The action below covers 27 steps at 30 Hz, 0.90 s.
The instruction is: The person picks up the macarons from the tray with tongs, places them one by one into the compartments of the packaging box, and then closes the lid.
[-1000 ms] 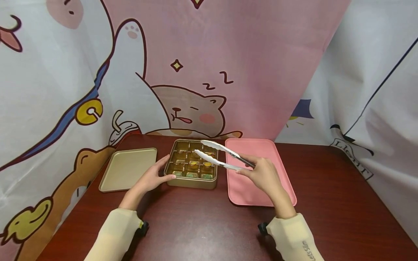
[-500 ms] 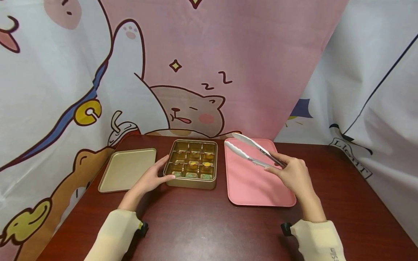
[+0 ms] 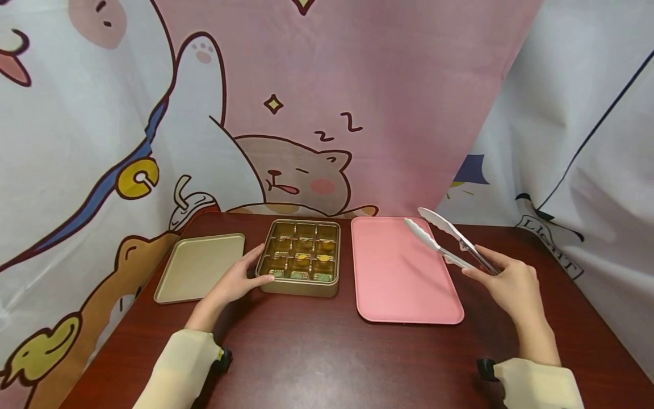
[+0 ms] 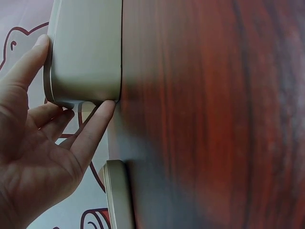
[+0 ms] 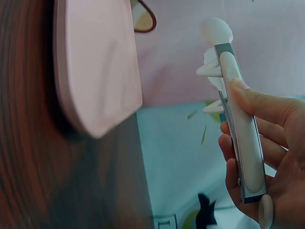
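A gold square tin box (image 3: 298,288) with a divided gold insert stands mid-table. Green shows in its front row of compartments and yellow in two behind. My left hand (image 3: 237,282) holds the box at its front left corner, thumb at the front rim and fingers along the left side. In the left wrist view, the fingertips (image 4: 107,109) touch the box wall. My right hand (image 3: 512,284) grips a pair of tongs (image 3: 449,233) by the handles, right of the box. Their white scalloped tips are spread, with nothing between them, over the far right of the pink tray (image 3: 398,284).
A flat gold lid (image 3: 201,267) lies left of the box. Dark reddish wood makes up the table (image 3: 306,352). A printed cartoon cloth (image 3: 409,102) hangs behind it and along both sides.
My right hand has moved the tongs rightward, from over the box across the pink tray to its right side. My left hand and the box have stayed in place.
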Tool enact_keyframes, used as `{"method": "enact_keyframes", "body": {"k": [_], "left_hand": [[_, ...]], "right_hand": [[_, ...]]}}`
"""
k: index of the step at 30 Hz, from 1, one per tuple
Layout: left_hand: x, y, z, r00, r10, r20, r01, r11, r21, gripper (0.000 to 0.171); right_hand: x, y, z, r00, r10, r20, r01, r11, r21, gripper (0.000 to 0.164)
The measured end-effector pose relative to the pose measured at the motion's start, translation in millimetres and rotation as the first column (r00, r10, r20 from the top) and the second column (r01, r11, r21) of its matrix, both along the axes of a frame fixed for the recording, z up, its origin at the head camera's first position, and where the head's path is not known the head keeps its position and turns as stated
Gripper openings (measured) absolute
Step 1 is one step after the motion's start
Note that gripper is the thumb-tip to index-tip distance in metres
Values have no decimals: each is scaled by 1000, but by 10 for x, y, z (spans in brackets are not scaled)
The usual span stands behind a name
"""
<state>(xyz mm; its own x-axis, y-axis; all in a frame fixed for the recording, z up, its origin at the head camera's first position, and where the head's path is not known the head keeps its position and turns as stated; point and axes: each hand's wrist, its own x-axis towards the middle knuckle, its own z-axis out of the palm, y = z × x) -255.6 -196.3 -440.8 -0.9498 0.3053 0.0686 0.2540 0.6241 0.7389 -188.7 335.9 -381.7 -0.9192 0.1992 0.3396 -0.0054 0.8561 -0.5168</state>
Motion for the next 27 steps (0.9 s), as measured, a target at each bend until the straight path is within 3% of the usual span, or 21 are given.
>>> {"method": "enact_keyframes", "body": {"k": [20, 27], "left_hand": [[8, -3, 0, 1000, -3, 11, 3, 1000, 20, 90], [8, 6, 2, 1000, -6, 10, 6, 1000, 17, 90]], "right_hand": [[109, 520, -276, 980, -161, 120, 162, 987, -2, 70], [101, 628, -393, 969, -179, 170, 177, 984, 22, 72]]}}
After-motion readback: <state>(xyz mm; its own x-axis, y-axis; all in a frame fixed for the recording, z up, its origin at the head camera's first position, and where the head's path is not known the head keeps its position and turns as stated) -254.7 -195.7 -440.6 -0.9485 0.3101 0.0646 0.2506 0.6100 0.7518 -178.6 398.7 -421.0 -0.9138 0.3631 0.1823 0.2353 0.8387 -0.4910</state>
